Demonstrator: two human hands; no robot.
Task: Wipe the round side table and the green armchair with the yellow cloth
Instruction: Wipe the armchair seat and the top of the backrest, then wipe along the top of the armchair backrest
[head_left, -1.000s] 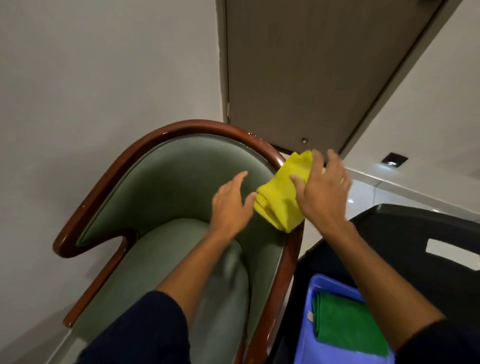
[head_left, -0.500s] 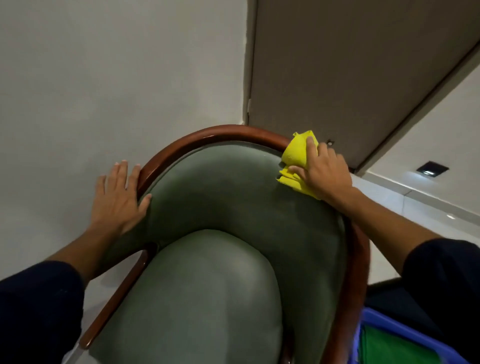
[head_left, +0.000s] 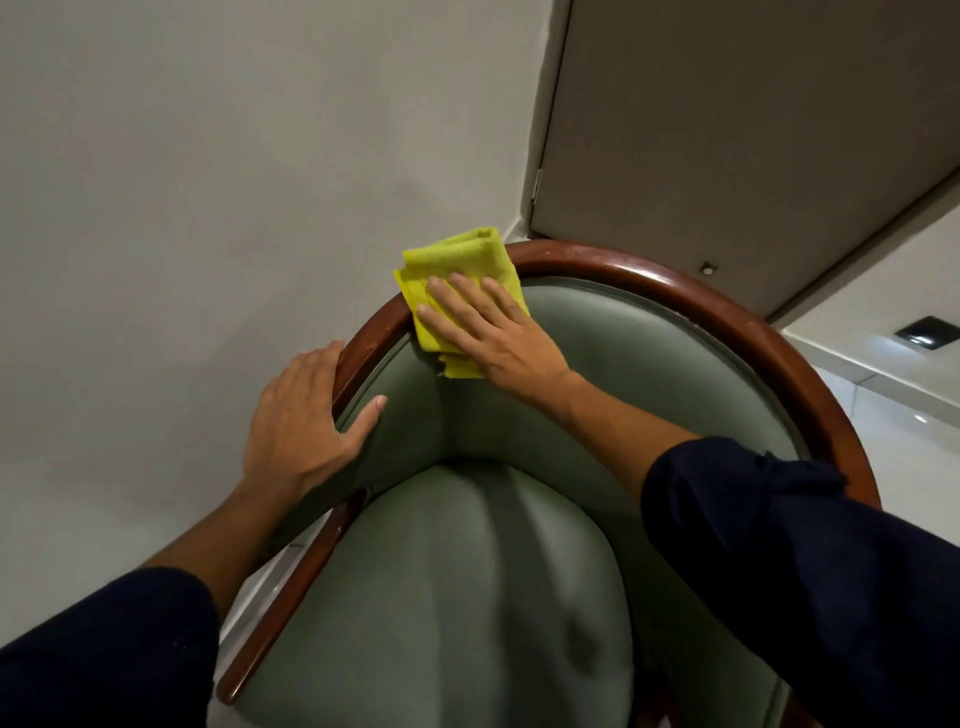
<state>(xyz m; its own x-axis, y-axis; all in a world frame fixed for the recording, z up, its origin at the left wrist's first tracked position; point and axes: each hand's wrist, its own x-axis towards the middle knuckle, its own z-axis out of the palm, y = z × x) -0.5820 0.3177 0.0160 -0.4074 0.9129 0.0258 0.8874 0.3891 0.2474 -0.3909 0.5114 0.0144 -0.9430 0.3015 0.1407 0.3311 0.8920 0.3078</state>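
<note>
Against a plain grey wall (head_left: 208, 182) and a closed door (head_left: 753, 130): the green armchair (head_left: 467, 597), seen from above, wooden rail (head_left: 701, 301) curving round the padded back. Since half a second ago, shifted along that rail from the door side to the wall side: the right hand (head_left: 488, 332), fingers spread and pressed flat on the yellow cloth (head_left: 457, 260), not clenched around it; moved in closer to it, the left hand (head_left: 306, 415), loosely gripping the rail, thumb on the green padding. Folded into a thick pad, bright yellow, layered edges fanning out below the palm, draped over the rail's top and onto the upholstery.
</note>
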